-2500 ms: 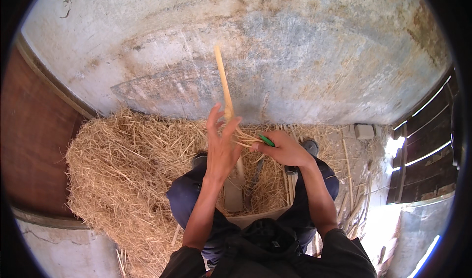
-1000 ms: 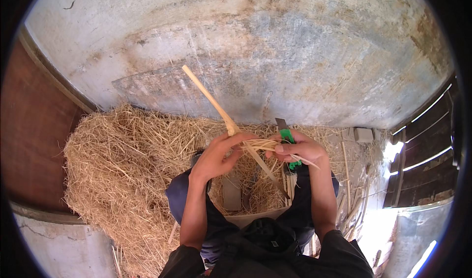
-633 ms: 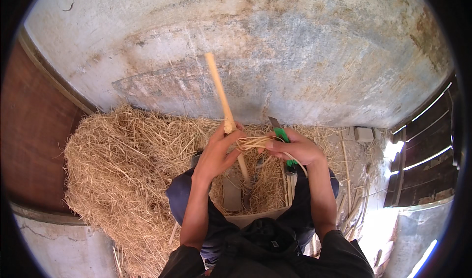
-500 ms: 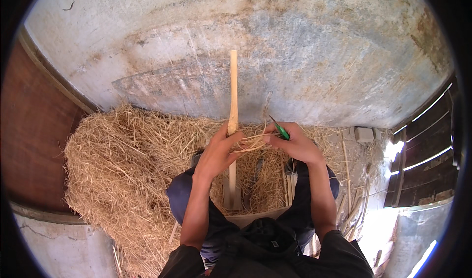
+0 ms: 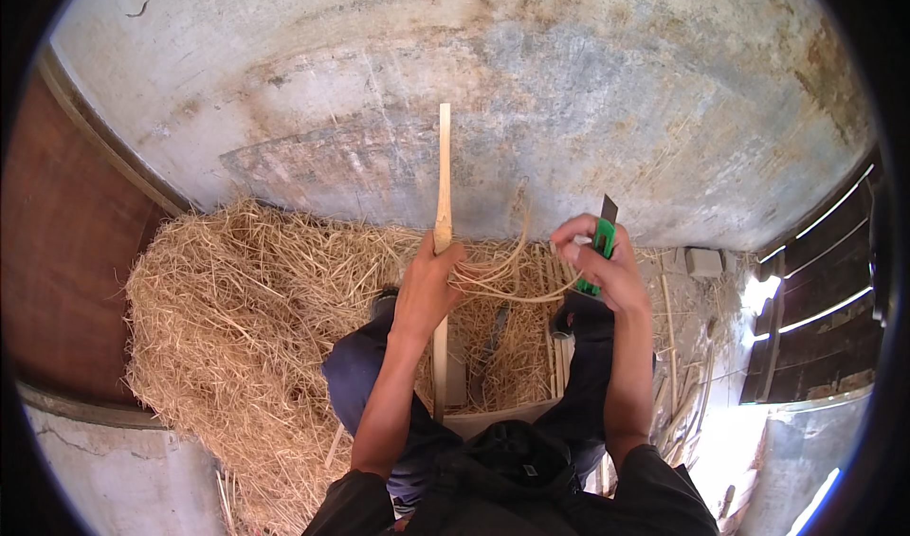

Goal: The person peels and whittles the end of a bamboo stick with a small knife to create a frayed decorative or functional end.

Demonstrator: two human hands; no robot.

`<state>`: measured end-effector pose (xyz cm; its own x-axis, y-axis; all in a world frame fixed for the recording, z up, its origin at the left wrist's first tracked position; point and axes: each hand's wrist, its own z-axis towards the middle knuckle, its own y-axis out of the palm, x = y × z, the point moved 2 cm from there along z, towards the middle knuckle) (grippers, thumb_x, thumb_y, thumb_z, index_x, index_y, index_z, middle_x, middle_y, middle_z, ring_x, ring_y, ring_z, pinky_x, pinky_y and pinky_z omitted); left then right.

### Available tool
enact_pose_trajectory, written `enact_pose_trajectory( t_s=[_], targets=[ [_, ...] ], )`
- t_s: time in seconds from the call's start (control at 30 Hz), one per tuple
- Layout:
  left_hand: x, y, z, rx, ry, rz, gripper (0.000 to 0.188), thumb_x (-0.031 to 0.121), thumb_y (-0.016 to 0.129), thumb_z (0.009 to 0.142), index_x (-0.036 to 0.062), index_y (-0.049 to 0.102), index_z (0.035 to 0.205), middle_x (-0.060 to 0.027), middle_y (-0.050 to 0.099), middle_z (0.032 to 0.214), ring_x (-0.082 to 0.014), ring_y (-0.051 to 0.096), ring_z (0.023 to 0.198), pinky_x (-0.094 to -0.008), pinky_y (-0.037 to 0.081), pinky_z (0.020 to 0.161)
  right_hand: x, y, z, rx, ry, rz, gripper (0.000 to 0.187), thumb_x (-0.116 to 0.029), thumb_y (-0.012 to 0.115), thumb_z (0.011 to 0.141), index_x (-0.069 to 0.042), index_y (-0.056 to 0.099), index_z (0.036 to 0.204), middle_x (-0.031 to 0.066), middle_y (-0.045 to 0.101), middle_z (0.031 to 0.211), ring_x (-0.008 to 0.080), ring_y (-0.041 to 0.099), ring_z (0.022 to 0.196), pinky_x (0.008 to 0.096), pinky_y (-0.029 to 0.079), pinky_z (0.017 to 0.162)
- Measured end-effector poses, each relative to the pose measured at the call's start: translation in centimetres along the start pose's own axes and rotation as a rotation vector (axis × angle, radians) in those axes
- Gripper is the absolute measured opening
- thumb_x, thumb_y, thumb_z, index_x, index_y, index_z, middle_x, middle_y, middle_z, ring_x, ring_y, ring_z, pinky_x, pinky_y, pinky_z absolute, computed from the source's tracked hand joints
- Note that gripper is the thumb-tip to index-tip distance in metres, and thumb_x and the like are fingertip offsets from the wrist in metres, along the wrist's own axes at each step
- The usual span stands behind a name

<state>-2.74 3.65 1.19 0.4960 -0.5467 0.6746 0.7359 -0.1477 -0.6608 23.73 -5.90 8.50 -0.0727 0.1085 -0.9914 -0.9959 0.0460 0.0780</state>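
Note:
My left hand (image 5: 427, 285) is closed round a pale split bamboo stick (image 5: 445, 162), which stands upright in front of me with its lower end between my legs. Thin bamboo strips (image 5: 512, 294) loop out from the left fingers toward the right hand. My right hand (image 5: 611, 266) grips a green utility knife (image 5: 603, 242), its dark blade out and pointing up toward the wall. Whether the right fingertips also pinch the end of a strip cannot be made out.
A large heap of fine shavings (image 5: 227, 318) fills the left side and reaches under my hands. Ahead rises a stained plaster wall (image 5: 379, 90). Bamboo sticks (image 5: 675, 384) and a block (image 5: 702, 262) lie on the right. A dark slatted panel (image 5: 815, 294) stands beyond them.
My right hand has moved right, away from the left, with the knife turned blade-up. The strips between the hands have spread into wider loops. The bamboo stick has turned slightly.

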Motion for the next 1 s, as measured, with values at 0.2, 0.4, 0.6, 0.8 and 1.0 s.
enact_pose_trajectory(
  t_s=[0.2, 0.4, 0.6, 0.8, 1.0],
  targets=[
    [0.4, -0.2, 0.1, 0.033, -0.049, 0.054, 0.039, -0.001, 0.088, 0.081, 0.0045, 0.071, 0.115, -0.0233, 0.06, 0.124, -0.0497, 0.07, 0.104, -0.0559, 0.058, 0.084, 1.5, 0.7, -1.6, -0.66, -0.057, 0.597, 0.026, -0.003, 0.075, 0.092, 0.008, 0.077, 0.115, 0.0125, 0.079, 0.091, 0.0193, 0.077, 0.084, 0.0296, 0.058, 0.074],
    [0.0, -0.1, 0.0, 0.125, -0.11, 0.116, 0.029, 0.004, 0.087, 0.084, 0.0034, 0.072, 0.11, -0.0225, 0.061, 0.116, -0.0483, 0.071, 0.098, -0.0541, 0.057, 0.08, 0.7, 4.7, -1.6, -0.518, 0.226, 0.278, 0.028, -0.012, 0.08, 0.096, 0.004, 0.079, 0.119, 0.0163, 0.082, 0.103, 0.023, 0.08, 0.096, 0.0327, 0.061, 0.084],
    [0.2, -0.6, 0.1, 0.161, -0.13, 0.147, 0.035, 0.0, 0.086, 0.082, 0.0022, 0.071, 0.113, -0.0251, 0.06, 0.117, -0.0519, 0.071, 0.096, -0.057, 0.056, 0.078, 2.9, 7.5, -0.4, -0.054, -0.176, -0.631, 0.035, -0.014, 0.085, 0.092, -0.009, 0.081, 0.127, 0.0158, 0.079, 0.12, 0.0265, 0.078, 0.105, 0.0356, 0.059, 0.093],
    [0.2, -0.4, 0.0, 0.153, -0.161, 0.189, 0.032, 0.001, 0.087, 0.081, 0.0031, 0.071, 0.108, -0.0221, 0.061, 0.117, -0.0486, 0.071, 0.096, -0.0552, 0.057, 0.077, 5.5, 9.4, 0.2, 0.051, -0.277, -0.682, 0.036, -0.02, 0.086, 0.09, -0.005, 0.081, 0.123, 0.0129, 0.072, 0.131, 0.0341, 0.075, 0.11, 0.044, 0.059, 0.094],
    [0.6, -0.1, -0.4, 0.127, -0.129, 0.179, 0.045, -0.007, 0.088, 0.074, 0.0038, 0.069, 0.113, -0.0228, 0.058, 0.118, -0.0502, 0.07, 0.101, -0.0562, 0.056, 0.079, 7.0, 10.4, 0.4, 0.103, -0.284, -0.797, 0.035, -0.025, 0.085, 0.091, -0.006, 0.081, 0.12, 0.0092, 0.067, 0.139, 0.0326, 0.076, 0.108, 0.0454, 0.061, 0.091]
  ],
)
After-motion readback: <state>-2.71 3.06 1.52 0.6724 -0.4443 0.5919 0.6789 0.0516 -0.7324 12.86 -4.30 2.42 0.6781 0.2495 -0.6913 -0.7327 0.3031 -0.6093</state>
